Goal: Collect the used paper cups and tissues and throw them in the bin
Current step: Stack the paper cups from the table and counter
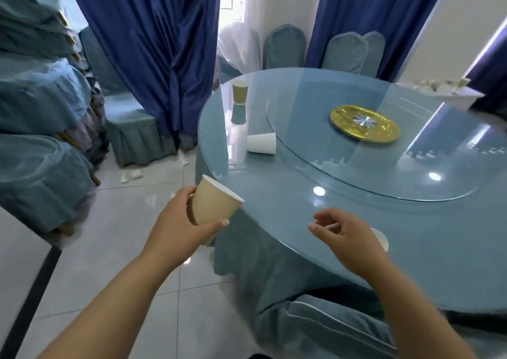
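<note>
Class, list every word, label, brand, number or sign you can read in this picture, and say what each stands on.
No readable text anywhere in the head view.
The tan paper cup in the left hand: plain, no print.
The white paper cup lying on the round glass-topped table: plain.
The round gold plate: a pattern only, no letters.

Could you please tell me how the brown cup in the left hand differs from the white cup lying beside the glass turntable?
The brown cup is tan, while the white cup is plain white. The brown cup is held in the air by the left hand, tilted with its mouth upward; the white cup lies on its side on the table, untouched. Both are paper cups.
</note>
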`<state>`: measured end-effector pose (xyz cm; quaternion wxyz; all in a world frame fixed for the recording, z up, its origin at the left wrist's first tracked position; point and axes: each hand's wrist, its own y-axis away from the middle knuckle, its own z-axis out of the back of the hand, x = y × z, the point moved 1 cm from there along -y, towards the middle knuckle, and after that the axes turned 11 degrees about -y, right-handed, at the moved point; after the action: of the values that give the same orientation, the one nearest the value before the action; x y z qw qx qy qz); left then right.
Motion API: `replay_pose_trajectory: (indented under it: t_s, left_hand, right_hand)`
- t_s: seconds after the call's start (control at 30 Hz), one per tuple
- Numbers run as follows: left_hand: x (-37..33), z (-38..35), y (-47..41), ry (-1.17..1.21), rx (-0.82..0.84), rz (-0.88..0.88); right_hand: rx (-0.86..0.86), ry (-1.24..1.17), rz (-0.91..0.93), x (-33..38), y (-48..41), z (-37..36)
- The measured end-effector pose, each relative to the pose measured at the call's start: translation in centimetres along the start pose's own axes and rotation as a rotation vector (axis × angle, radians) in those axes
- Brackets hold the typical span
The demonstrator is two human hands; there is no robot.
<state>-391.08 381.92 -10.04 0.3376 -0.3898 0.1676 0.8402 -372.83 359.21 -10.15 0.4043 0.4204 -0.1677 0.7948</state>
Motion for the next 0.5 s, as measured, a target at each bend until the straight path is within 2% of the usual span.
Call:
replay_pose_trajectory:
  t_s: [0.23,0.5]
  left_hand:
    - [1.9,0.0,-6.6,-0.018,0.06,-0.038]
    - [1.6,0.0,-20.5,-0.056,0.086,-0.045]
  right_hand:
    - [-0.065,-0.039,-0.046,0.9,-4.6,-2.4]
    - [-0.138,-0.113,-0.137,0.5,-18.2,-5.5]
